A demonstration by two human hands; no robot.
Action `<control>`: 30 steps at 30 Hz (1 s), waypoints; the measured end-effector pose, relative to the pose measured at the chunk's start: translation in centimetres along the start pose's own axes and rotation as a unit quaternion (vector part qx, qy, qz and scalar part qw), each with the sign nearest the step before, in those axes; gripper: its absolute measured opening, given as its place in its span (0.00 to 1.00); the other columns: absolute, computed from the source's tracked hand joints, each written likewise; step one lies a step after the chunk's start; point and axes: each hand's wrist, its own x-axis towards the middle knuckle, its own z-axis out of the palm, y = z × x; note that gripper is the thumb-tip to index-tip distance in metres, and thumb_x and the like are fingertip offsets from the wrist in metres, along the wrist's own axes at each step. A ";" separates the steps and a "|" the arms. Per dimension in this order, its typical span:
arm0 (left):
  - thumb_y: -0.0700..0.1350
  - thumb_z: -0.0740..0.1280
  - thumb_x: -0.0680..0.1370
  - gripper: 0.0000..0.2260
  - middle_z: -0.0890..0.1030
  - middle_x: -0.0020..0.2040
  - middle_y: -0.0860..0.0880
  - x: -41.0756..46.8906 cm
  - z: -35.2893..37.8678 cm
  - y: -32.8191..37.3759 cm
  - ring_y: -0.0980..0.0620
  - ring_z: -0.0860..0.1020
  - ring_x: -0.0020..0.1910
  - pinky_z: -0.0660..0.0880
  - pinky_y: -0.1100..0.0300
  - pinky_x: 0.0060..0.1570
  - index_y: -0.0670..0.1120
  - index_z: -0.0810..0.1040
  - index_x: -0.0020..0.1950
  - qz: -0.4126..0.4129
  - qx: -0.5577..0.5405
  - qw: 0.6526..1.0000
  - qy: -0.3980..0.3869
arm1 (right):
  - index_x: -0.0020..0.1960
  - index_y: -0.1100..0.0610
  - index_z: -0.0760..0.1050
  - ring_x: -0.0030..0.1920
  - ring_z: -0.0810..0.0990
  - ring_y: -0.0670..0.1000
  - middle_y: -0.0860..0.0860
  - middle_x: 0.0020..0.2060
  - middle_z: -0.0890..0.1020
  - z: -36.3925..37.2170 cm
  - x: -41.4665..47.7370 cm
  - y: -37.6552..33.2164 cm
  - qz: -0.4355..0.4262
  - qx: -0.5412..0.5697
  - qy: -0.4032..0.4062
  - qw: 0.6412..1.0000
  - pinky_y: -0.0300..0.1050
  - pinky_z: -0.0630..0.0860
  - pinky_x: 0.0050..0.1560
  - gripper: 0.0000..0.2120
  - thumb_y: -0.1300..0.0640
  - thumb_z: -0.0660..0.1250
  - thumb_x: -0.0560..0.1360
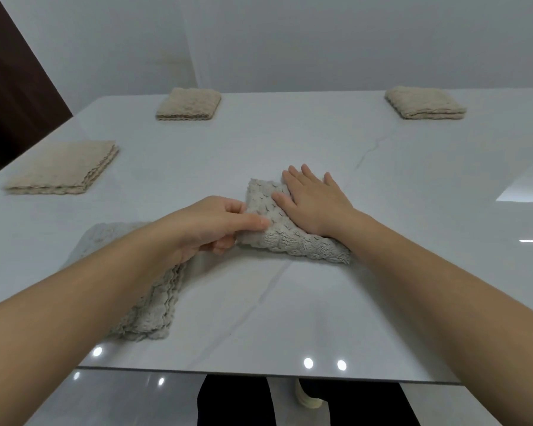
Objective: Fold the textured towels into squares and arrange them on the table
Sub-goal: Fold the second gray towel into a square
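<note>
My glossy white, grey-veined worktop (290, 142) mirrors round lights (308, 363) near its front edge. Plain white walls (320, 41) rise beyond the far edge, a dark brown panel (10, 87) at left.

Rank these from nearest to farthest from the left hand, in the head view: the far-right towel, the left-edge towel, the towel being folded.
1. The towel being folded, centre; the left hand pinches it.
2. The left-edge towel, left side.
3. The far-right towel, back right.

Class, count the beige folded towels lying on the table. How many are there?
3. The left towel lies by the near-left edge; the back-left towel and the back-right towel lie along the far edge. None appears hidden.
</note>
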 end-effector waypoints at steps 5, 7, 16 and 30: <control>0.41 0.69 0.75 0.07 0.68 0.29 0.52 -0.5 0.3 0.2 0.58 0.60 0.21 0.56 0.67 0.19 0.43 0.73 0.50 0.055 -0.001 0.997 -0.053 | 0.78 0.57 0.51 0.78 0.46 0.52 0.51 0.78 0.53 -0.1 -0.1 -0.1 -0.003 -0.004 0.003 1.000 0.60 0.46 0.75 0.30 0.41 0.44 0.82; 0.42 0.70 0.75 0.10 0.69 0.29 0.49 -0.4 0.1 -0.1 0.57 0.60 0.19 0.55 0.67 0.19 0.42 0.72 0.52 0.019 0.006 0.998 -0.055 | 0.78 0.57 0.51 0.78 0.46 0.52 0.51 0.78 0.52 -0.1 -0.2 -0.1 0.000 -0.003 0.001 1.000 0.60 0.46 0.75 0.30 0.41 0.43 0.82; 0.49 0.69 0.76 0.11 0.79 0.38 0.48 -0.5 0.4 -0.7 0.52 0.72 0.25 0.67 0.61 0.26 0.47 0.72 0.54 -0.018 0.152 0.976 0.152 | 0.78 0.56 0.53 0.78 0.46 0.51 0.51 0.78 0.54 0.0 -0.2 0.0 -0.003 0.007 0.002 1.000 0.60 0.45 0.75 0.30 0.40 0.43 0.81; 0.54 0.43 0.83 0.27 0.39 0.79 0.52 1.5 3.4 -2.5 0.57 0.38 0.76 0.39 0.48 0.75 0.47 0.39 0.79 0.122 0.527 0.837 0.082 | 0.79 0.61 0.42 0.78 0.40 0.54 0.55 0.79 0.44 -0.2 -4.3 -1.5 0.014 -0.013 -0.011 1.000 0.55 0.38 0.76 0.29 0.47 0.42 0.83</control>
